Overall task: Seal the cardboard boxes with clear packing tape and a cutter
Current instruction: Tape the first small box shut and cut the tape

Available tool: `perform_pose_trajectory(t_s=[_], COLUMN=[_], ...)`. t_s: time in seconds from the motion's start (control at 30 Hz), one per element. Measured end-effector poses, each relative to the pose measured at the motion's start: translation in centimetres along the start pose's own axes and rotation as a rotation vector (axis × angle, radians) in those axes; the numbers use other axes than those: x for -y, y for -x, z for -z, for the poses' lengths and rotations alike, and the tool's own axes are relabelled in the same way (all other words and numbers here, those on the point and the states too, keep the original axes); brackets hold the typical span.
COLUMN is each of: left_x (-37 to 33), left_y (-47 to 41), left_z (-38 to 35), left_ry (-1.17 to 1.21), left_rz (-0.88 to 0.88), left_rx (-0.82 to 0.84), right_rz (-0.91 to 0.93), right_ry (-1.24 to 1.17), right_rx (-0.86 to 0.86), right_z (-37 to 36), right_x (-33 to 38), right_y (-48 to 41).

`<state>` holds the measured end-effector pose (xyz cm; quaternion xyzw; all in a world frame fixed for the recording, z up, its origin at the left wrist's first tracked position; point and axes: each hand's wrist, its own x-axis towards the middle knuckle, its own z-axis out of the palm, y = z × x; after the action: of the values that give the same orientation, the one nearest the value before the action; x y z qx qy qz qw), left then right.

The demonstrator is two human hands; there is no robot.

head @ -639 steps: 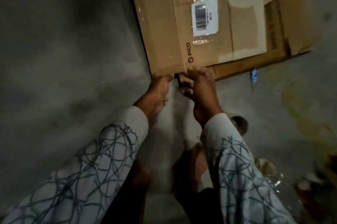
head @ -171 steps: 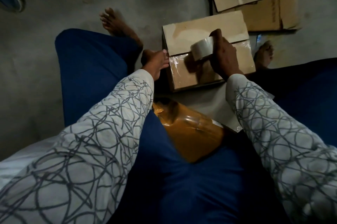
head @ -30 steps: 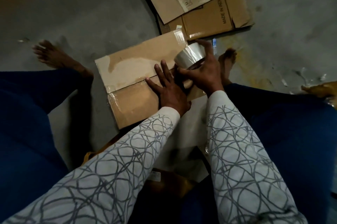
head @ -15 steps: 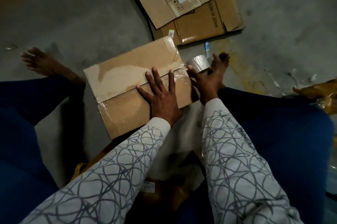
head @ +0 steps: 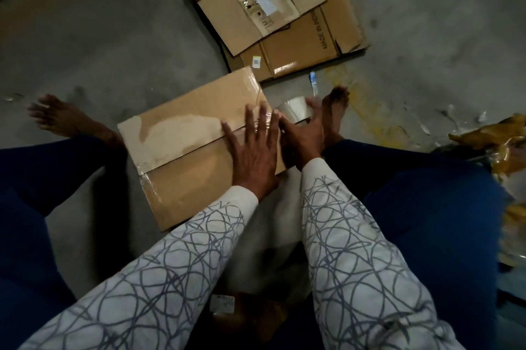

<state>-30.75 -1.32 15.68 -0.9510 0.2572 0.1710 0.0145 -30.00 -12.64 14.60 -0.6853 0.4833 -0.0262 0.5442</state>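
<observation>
A small closed cardboard box (head: 187, 133) lies on the concrete floor between my legs, with clear tape along its flap seam and over its ends. My left hand (head: 254, 154) lies flat on the box's right part, fingers spread over the taped seam. My right hand (head: 304, 133) is just past the box's right end, holding the roll of clear packing tape (head: 294, 109) low beside the box. A small blue-handled cutter (head: 313, 82) lies on the floor beyond the roll.
Flattened cardboard boxes (head: 273, 8) are stacked on the floor at the back. My bare feet rest left (head: 65, 119) and right (head: 336, 110) of the box. Crumpled brown wrapping (head: 495, 150) lies at the right, and a brown wrapped parcel (head: 244, 315) sits near my lap.
My right hand carried the tape roll off the box top and down past its right end. My left hand slid right along the seam, staying flat on the tape.
</observation>
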Motion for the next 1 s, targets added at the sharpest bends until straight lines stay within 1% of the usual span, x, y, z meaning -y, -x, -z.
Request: perform_pose_trajectory(t_s=[0.03,0.1,0.2,0.27,0.3,0.37,0.43,0.47,0.5,0.57,0.63,0.67,0.73,0.77,0.83,0.9,1.0], left_x=[0.5,1.8,3.4,4.0,4.3,4.3,4.9,5.2,5.4,5.2,4.2,3.5,1.9,1.2,0.2,-0.3,-1.2], left_y=[-0.1,0.7,2.6,3.0,2.9,2.1,0.7,-0.2,-1.3,-3.9,-6.9,-8.4,-11.7,-13.5,-17.2,-21.5,-27.4], left_z=[-0.3,-0.8,-1.2,-1.1,-0.9,0.1,1.9,2.8,3.5,4.2,4.8,4.9,4.9,4.5,3.5,2.1,-0.6], left_ry=[-0.001,-0.033,-0.121,-0.133,-0.111,0.032,0.207,0.258,0.276,0.357,0.512,0.578,0.646,0.659,0.655,0.548,0.363], left_rz=[-0.069,-0.132,-0.178,-0.191,-0.197,-0.209,-0.204,-0.214,-0.225,-0.246,-0.268,-0.272,-0.281,-0.29,-0.306,-0.333,-0.361], left_rx=[0.011,0.043,0.061,0.1,0.142,0.215,0.187,0.127,0.055,-0.074,-0.154,-0.161,-0.102,-0.034,0.169,0.322,0.437], right_rz=[-0.018,-0.113,-0.235,-0.3,-0.337,-0.415,-0.41,-0.386,-0.357,-0.294,-0.261,-0.256,-0.236,-0.23,-0.237,-0.196,-0.054], right_ry=[-0.012,-0.048,-0.227,-0.257,-0.247,-0.194,-0.008,0.067,0.085,-0.017,-0.153,-0.191,-0.177,-0.153,-0.085,0.006,0.193], right_rx=[0.01,0.051,0.201,0.303,0.343,0.423,0.518,0.537,0.53,0.445,0.293,0.222,0.122,0.092,0.046,0.002,-0.062], right_z=[-0.2,-0.7,0.3,0.8,1.1,2.4,3.2,3.6,3.9,4.3,4.6,4.6,4.2,3.8,2.5,0.5,-2.1], right_x=[-0.1,-1.9,-1.4,-0.9,-0.5,0.5,1.4,1.4,1.1,0.6,0.2,0.0,-0.6,-1.2,-2.0,-2.9,-4.0], right_y=[0.2,-0.1,1.7,1.9,1.8,0.7,-0.6,-1.2,-1.8,-3.0,-4.7,-5.8,-8.4,-10.2,-13.8,-18.0,-23.1])
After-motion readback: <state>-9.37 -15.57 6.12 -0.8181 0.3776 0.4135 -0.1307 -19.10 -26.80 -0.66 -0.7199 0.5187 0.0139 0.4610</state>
